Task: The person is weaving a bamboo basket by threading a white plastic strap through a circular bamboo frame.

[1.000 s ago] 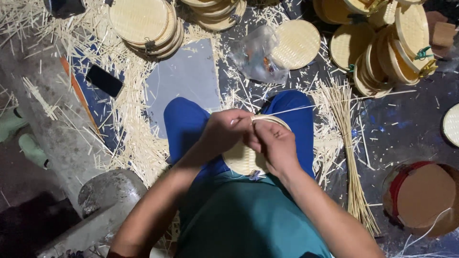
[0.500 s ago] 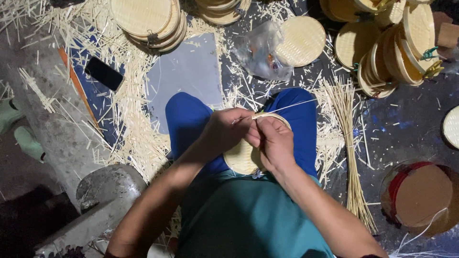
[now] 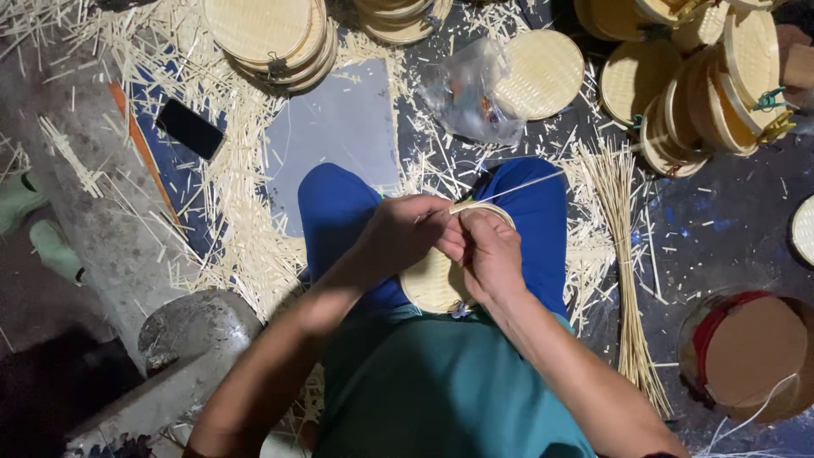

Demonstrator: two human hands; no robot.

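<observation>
The floor (image 3: 721, 220) is covered with bamboo slivers (image 3: 246, 229), most thickly at the left. A grey sheet (image 3: 339, 127) is laid ahead of the knees. Stacks of round woven lids (image 3: 271, 30) are piled along the top, and more lids (image 3: 712, 85) are heaped at the upper right. A bundle of long strips (image 3: 623, 254) is laid on the floor to the right of the legs. A clear plastic bag (image 3: 466, 93) is seen beside a single lid (image 3: 543, 72). A black phone (image 3: 189, 127) is laid at the upper left.

A small woven disc (image 3: 432, 280) is held over the lap, between the blue knees. It is gripped by the right hand (image 3: 492, 254), whose fingers are clenched over its rim. The left hand (image 3: 407, 233) is closed just beside it, touching the right, and a thin strip (image 3: 517, 187) is pinched there, running up and to the right.
</observation>
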